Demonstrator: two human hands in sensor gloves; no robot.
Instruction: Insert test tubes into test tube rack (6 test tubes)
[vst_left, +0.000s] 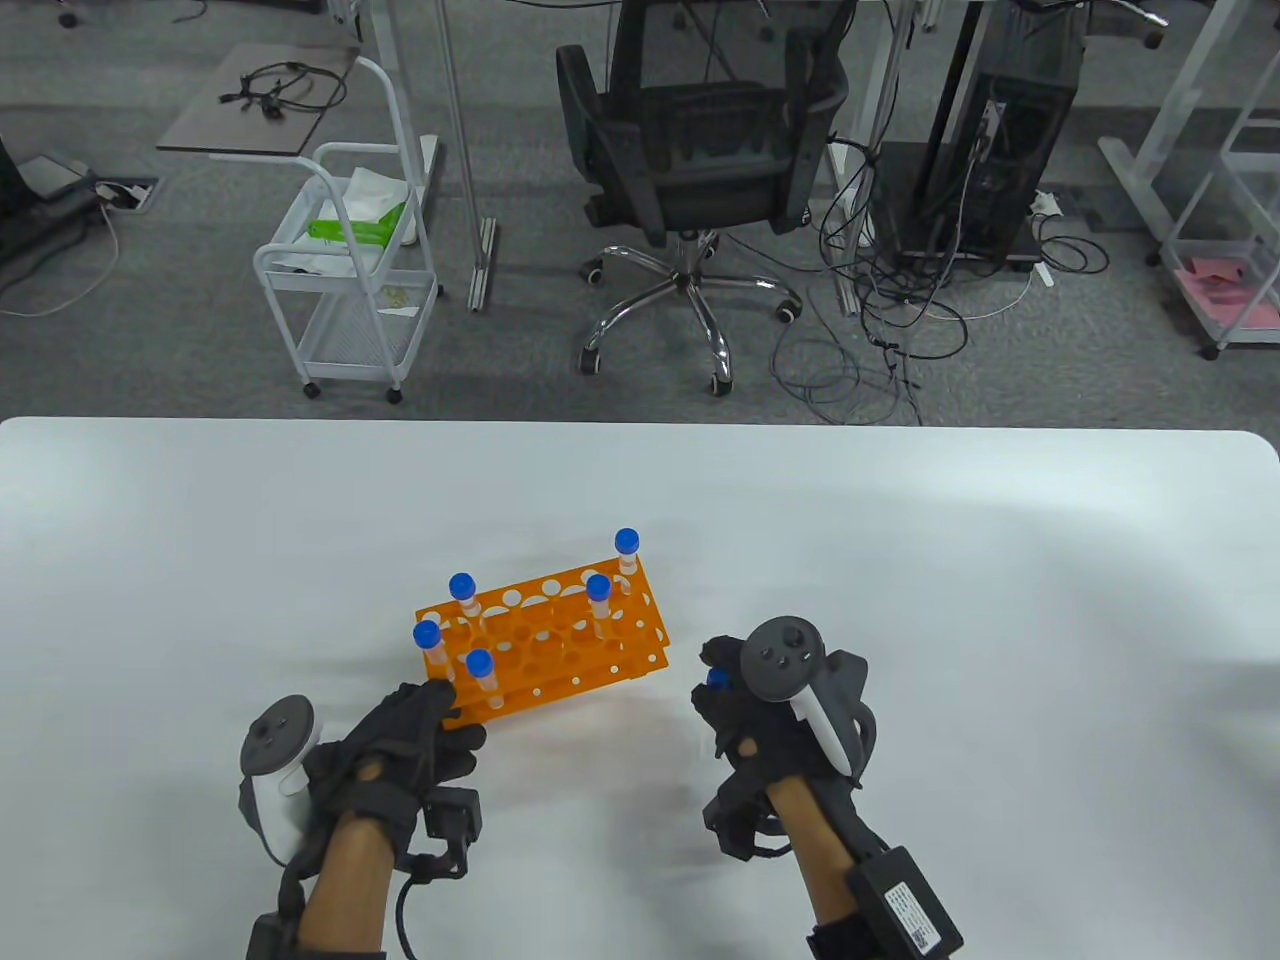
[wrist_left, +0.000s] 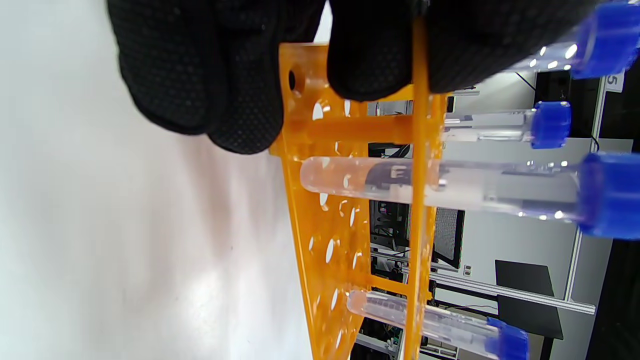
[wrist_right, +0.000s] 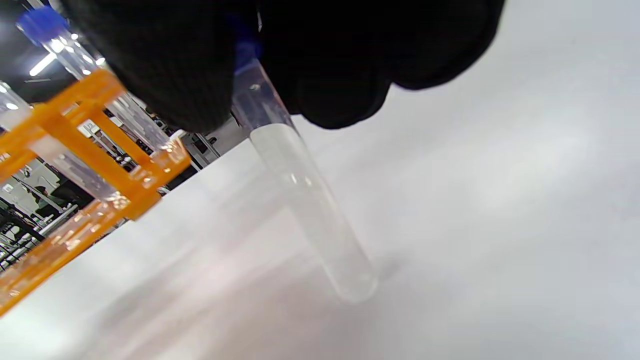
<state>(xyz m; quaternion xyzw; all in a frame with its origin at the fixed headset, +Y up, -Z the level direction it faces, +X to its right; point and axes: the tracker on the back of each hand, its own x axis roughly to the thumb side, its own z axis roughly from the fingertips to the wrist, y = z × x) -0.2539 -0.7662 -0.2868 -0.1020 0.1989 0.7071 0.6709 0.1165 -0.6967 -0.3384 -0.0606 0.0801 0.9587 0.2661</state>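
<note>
An orange test tube rack (vst_left: 560, 640) stands on the white table (vst_left: 1000, 560). Several clear tubes with blue caps stand in it, such as one at the far right corner (vst_left: 627, 550) and one at the near left (vst_left: 482, 675). My left hand (vst_left: 425, 735) grips the rack's near left end; its fingers (wrist_left: 220, 75) press on the rack's frame (wrist_left: 320, 235) in the left wrist view. My right hand (vst_left: 740, 700) holds a clear tube (wrist_right: 305, 200) near its blue cap (vst_left: 717, 679), to the right of the rack. The tube's round bottom hangs just above the table.
A black office chair (vst_left: 700, 160), a white wire cart (vst_left: 350, 270) and loose cables (vst_left: 880, 320) stand on the floor beyond the table's far edge. In the right wrist view the rack's corner (wrist_right: 125, 170) lies left of the held tube.
</note>
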